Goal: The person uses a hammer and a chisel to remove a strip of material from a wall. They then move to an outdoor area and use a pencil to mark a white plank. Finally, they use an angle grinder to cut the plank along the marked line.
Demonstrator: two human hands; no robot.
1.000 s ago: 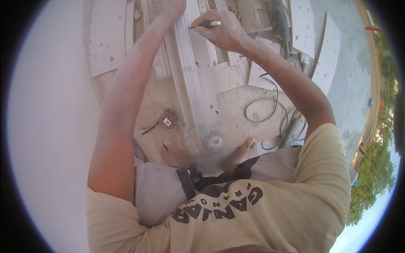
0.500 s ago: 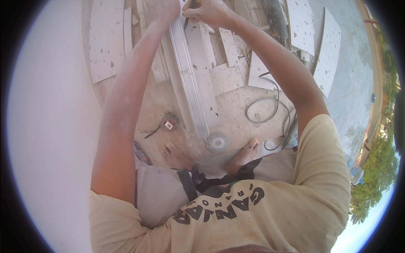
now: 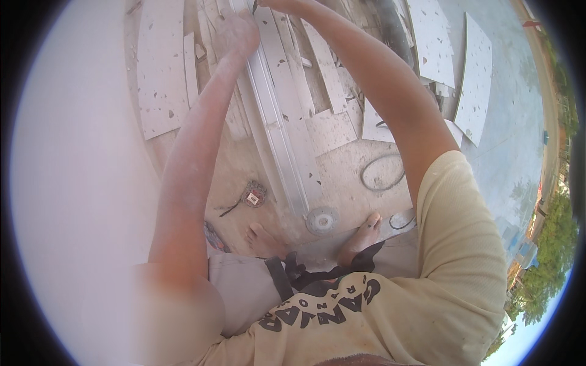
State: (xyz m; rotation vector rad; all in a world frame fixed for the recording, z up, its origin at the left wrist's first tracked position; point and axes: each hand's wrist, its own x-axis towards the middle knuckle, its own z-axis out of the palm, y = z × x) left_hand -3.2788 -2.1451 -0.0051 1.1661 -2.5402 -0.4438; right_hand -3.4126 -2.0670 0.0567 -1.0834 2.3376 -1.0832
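Note:
A long pale strip with raised ridges (image 3: 278,140) lies lengthwise between my feet and the upper edge. My left hand (image 3: 241,30) is at its left side near the upper end, touching it or very near; its fingers are too unclear to make out. My right hand (image 3: 274,5) is cut off by the top edge, closed on a dark marker (image 3: 254,7) pointing at the strip's upper end. A round grey disc (image 3: 321,221) sits at the strip's near end. A tape measure (image 3: 253,194) with a dark strap lies to the left.
Speckled white boards (image 3: 160,73) and offcuts (image 3: 326,131) lie on both sides and ahead. A looped cable (image 3: 381,186) lies at the right beside my foot (image 3: 360,238). A dark elongated object (image 3: 400,46) is upper right. A pale surface (image 3: 73,183) fills the left; trees (image 3: 546,256) show far right.
Both hands have moved toward the top edge, the right one leftward and farther up with the marker, now partly out of frame. The view has shifted, so floor items sit lower in the picture.

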